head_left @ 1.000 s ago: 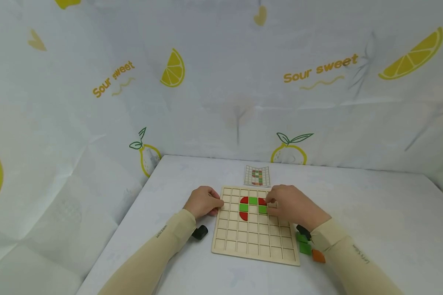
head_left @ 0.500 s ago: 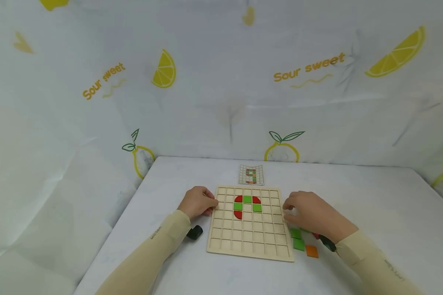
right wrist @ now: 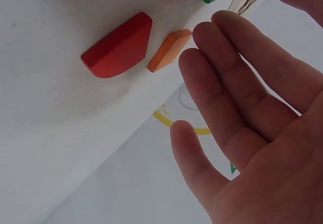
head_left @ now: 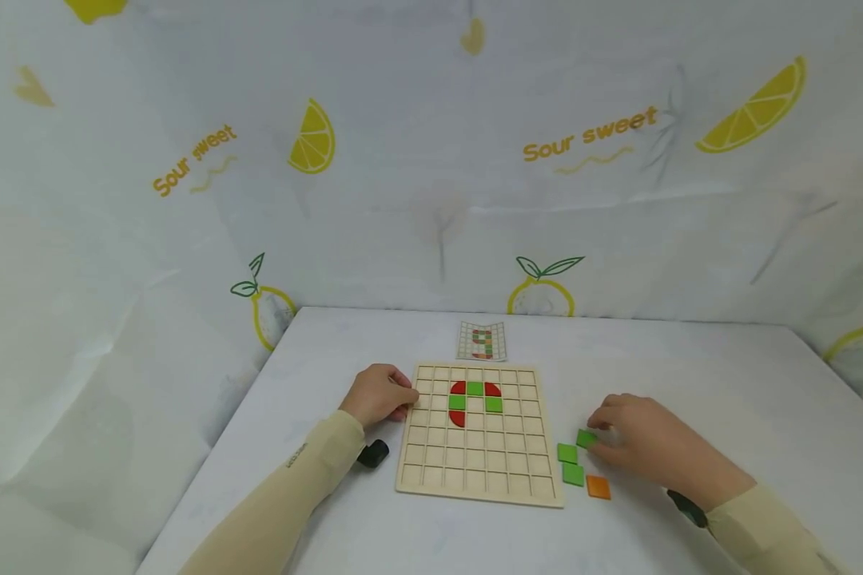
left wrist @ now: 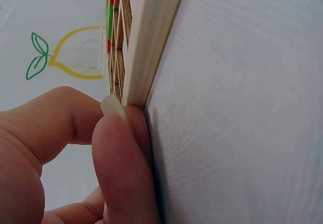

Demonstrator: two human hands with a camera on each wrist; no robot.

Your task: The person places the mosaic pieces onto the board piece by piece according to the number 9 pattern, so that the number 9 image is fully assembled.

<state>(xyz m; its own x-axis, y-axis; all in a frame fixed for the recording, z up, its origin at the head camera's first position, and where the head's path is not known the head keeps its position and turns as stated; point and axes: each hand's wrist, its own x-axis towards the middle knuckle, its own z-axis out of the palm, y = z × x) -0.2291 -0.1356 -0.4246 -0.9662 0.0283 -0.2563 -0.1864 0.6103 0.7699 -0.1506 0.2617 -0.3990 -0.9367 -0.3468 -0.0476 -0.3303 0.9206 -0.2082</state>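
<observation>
A square wooden grid board (head_left: 478,463) lies on the table, with several red and green tiles (head_left: 475,389) set in its upper cells. At its left edge my left hand (head_left: 379,394) pinches the wood between thumb and finger; the left wrist view shows the thumb (left wrist: 121,168) against that edge. Right of the board, my right hand (head_left: 654,439) reaches over a loose green tile (head_left: 586,438), its thumb and index finger beside it. The right wrist view shows its fingers (right wrist: 232,98) extended, near a red tile (right wrist: 118,47) and an orange tile (right wrist: 169,51).
Two more green tiles (head_left: 572,474) and an orange square tile (head_left: 598,487) lie by the board's right edge. A pattern card (head_left: 482,342) sits behind the board. A lemon-print sheet (head_left: 403,200) hangs behind the table.
My right hand has left the board's upper tiles and moved right and nearer, to the loose green tiles. The left hand stays at the board's edge. The head view has turned slightly right.
</observation>
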